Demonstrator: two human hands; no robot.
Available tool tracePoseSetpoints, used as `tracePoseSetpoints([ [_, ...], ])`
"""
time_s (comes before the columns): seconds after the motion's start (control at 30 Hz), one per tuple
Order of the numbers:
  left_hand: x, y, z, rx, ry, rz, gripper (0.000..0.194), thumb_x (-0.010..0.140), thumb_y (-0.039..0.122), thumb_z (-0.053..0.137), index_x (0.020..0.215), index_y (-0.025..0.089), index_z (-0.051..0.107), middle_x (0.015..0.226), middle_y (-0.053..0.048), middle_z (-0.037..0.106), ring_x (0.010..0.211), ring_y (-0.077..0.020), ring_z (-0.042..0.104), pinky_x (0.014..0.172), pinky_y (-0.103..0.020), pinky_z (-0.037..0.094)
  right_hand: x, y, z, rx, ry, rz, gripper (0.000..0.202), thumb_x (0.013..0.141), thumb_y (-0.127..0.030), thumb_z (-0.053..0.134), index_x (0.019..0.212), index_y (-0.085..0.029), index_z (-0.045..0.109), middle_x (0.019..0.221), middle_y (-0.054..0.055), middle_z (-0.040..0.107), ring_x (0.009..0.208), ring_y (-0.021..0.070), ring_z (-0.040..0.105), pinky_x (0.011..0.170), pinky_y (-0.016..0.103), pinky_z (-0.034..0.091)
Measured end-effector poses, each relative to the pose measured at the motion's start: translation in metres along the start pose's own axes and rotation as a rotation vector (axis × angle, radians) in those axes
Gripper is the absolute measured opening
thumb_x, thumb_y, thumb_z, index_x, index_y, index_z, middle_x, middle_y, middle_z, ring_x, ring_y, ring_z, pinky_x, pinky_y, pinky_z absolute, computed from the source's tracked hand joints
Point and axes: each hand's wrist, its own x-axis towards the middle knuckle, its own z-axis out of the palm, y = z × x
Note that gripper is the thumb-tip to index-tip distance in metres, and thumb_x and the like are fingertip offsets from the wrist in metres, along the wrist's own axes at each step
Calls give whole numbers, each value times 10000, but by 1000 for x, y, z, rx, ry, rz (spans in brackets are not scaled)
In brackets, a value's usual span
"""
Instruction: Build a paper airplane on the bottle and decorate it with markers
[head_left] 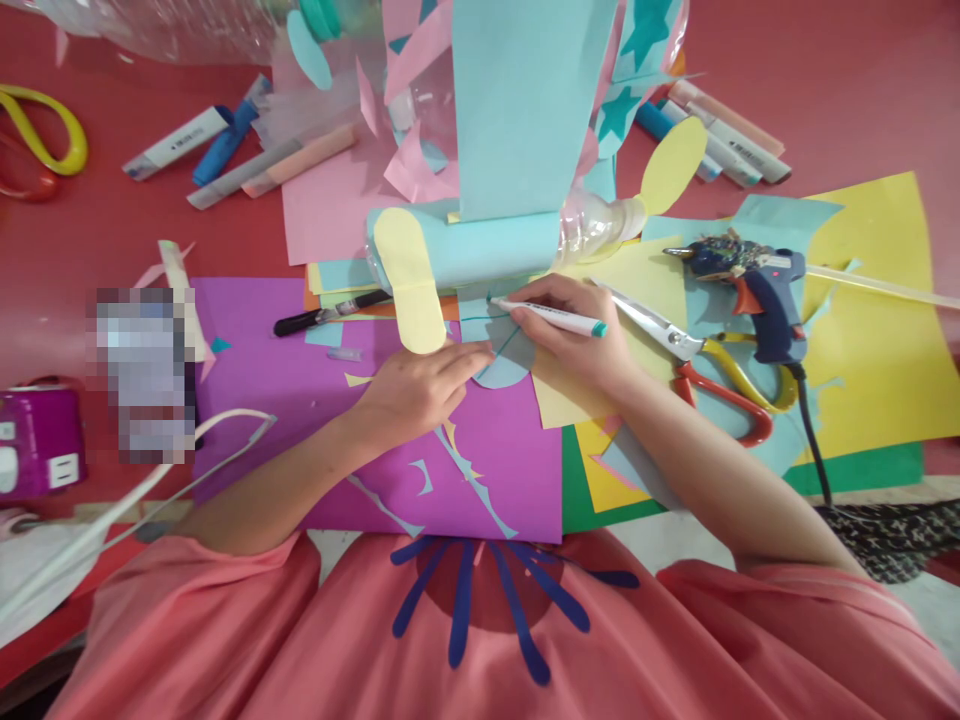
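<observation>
My right hand [574,325] is closed around a white marker [562,317] with a green end, its tip on a rounded light blue paper piece [506,362] that bears dark green lines. My left hand [427,385] lies with its fingers stretched out, the fingertips on the left edge of that piece. Just beyond the hands lies a plastic bottle [600,225] wrapped in light blue paper [495,245]. A pale yellow paper shape [410,280] is at its left end, above my left hand, and a yellow oval [673,166] is at its neck.
Purple paper [255,400] with scraps lies under my left arm. Scissors [697,360] and a blue glue gun [776,300] with its cord lie on the right. Several markers [180,143] are at the back. A purple box [41,440] sits far left.
</observation>
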Motion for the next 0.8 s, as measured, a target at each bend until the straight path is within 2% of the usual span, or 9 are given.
tracePoseSetpoints([
  [0.13, 1, 0, 0, 11, 8, 6, 354, 938, 42, 382, 1179, 139, 623, 1142, -86, 750, 989, -188, 725, 749, -304, 618, -1, 2, 0, 0, -10, -13, 74, 822, -210, 639, 837, -172, 701, 734, -1, 716, 633, 109, 628, 579, 235, 484],
  [0.27, 0, -1, 1, 9, 67, 10, 321, 941, 48, 382, 1147, 133, 613, 1087, -89, 756, 959, -187, 733, 764, -299, 613, -2, 4, -1, 0, -42, -22, 72, 823, -211, 633, 834, -179, 697, 751, -2, 723, 640, 105, 628, 586, 231, 476],
  [0.5, -1, -1, -1, -50, 50, -153, 301, 915, 86, 351, 1166, 149, 503, 953, -72, 737, 802, -183, 746, 656, -271, 605, -3, 0, -2, 13, -109, -22, 73, 832, -228, 628, 808, -193, 687, 731, 0, 710, 622, 106, 599, 570, 240, 451],
  [0.8, 0, 0, -1, -84, 92, -143, 301, 895, 68, 352, 1163, 152, 459, 941, -77, 739, 811, -201, 749, 641, -290, 616, -5, 0, -5, -23, -194, -67, 134, 834, -267, 640, 800, -156, 706, 755, 29, 716, 657, 110, 605, 600, 248, 434],
])
